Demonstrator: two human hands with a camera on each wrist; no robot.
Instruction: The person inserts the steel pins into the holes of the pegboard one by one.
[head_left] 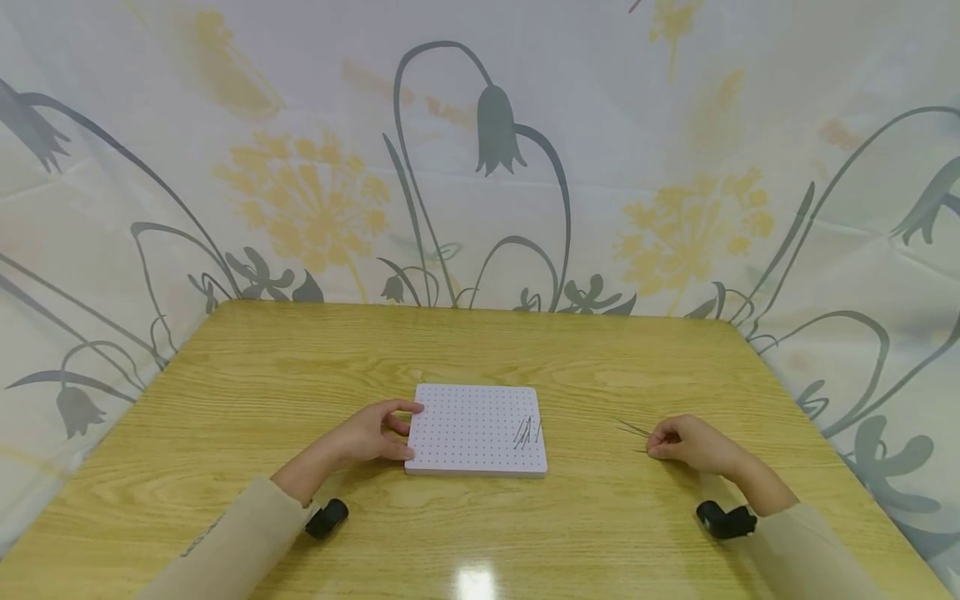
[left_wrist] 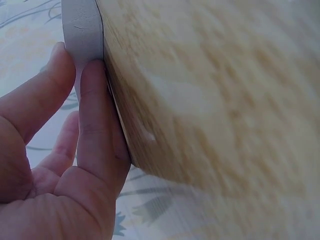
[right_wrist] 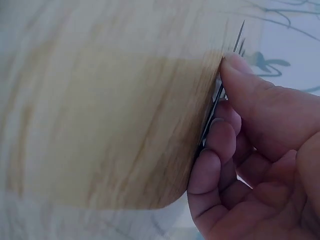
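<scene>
A white board with a grid of small holes (head_left: 472,425) lies flat on the table. Several thin dark pins (head_left: 522,432) lie or stand near its right edge. My left hand (head_left: 375,433) rests at the board's left side, thumb and forefinger touching its edge; in the left wrist view, the fingers (left_wrist: 93,115) lie along the board's pale side (left_wrist: 82,32). Off to the right of the board, my right hand (head_left: 693,446) pinches slim metal tweezers (head_left: 633,428) low over the table, tips toward the left. The right wrist view shows their pointed tip (right_wrist: 239,36) past the thumb.
The wood-grain table (head_left: 480,517) runs back to a flower-patterned cloth (head_left: 480,208), which also hangs along both sides. A black wrist camera (head_left: 327,518) sits under the left wrist, and another black camera (head_left: 725,520) under the right.
</scene>
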